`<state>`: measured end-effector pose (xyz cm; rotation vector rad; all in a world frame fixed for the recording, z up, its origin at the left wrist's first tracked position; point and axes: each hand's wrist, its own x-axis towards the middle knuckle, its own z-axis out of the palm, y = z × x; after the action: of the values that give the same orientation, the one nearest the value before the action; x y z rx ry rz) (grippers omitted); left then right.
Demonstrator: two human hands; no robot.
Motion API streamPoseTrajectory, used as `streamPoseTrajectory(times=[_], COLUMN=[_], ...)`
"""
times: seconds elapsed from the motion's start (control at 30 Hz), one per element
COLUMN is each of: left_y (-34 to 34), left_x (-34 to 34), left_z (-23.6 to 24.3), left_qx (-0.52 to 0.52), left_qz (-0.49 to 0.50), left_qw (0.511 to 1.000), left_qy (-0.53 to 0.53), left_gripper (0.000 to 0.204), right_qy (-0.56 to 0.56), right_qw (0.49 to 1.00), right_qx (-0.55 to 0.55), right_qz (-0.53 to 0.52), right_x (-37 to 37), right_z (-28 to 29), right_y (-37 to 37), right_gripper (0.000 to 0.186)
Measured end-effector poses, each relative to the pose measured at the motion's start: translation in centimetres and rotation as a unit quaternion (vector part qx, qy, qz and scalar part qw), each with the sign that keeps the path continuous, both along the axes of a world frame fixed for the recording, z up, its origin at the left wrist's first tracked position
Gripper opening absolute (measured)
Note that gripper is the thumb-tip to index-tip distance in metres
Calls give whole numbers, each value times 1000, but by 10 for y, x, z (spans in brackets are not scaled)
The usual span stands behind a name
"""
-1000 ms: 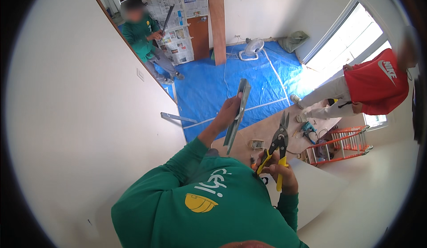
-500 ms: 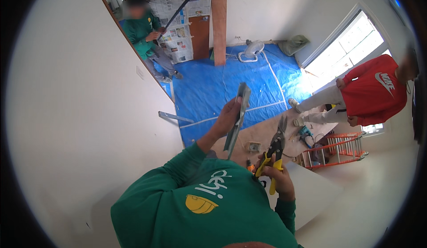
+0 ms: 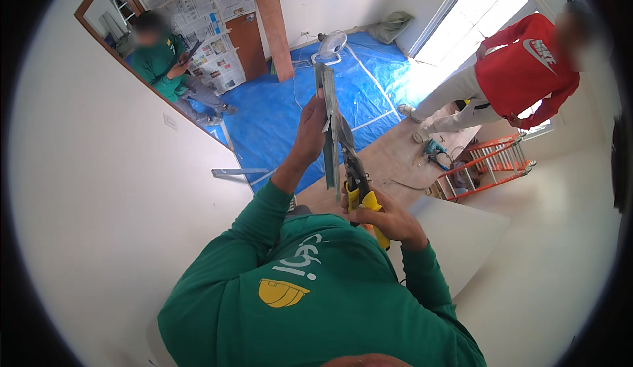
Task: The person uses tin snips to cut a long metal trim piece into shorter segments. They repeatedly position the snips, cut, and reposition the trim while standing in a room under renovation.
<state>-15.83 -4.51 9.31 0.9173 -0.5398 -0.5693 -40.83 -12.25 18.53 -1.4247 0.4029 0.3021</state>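
My left hand (image 3: 308, 128) grips an upright galvanized metal channel (image 3: 331, 163), which has a small bent tab partway up. My right hand (image 3: 389, 219) is closed on the handles of yellow-and-black tin snips (image 3: 356, 172). Their blades lie against the right side of the channel, close to my left fingers; whether they bite into the metal I cannot tell.
A person in green (image 3: 161, 70) holds a dark bar by a newspaper-covered door. A person in red (image 3: 508, 70) stands at right. A blue sheet (image 3: 264, 130), plywood (image 3: 395, 156), fan (image 3: 330, 45), orange ladder (image 3: 488, 169), power tool (image 3: 435, 153) and white board (image 3: 455, 228) surround me.
The snips have moved up and left, from apart to against the channel. The channel is more upright. My view has shifted, and the green-clad person's bar is lower.
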Motion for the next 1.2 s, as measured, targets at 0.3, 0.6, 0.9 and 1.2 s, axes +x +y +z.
streamPoseTrajectory(times=[0.3,0.6,0.9,1.2], left_y=[-3,-2,-12,-20], left_x=[-13,-16,-15,-34], left_z=[-1,4,0,-11], left_qx=[9,0,-16,28], left_qz=[-44,-51,-58,-5], left_qw=[999,998,998,999], left_qy=[14,25,26,-35], left_gripper=[41,39,37,47], right_qy=[-3,-16,-18,-35], right_qw=[1000,1000,999,997], right_qx=[-1,-8,-6,-47], right_qz=[4,-5,28,-40], right_x=[0,-1,6,11], right_z=[7,8,5,3], right_y=[-5,-17,-19,-14], right_gripper=[54,55,50,44])
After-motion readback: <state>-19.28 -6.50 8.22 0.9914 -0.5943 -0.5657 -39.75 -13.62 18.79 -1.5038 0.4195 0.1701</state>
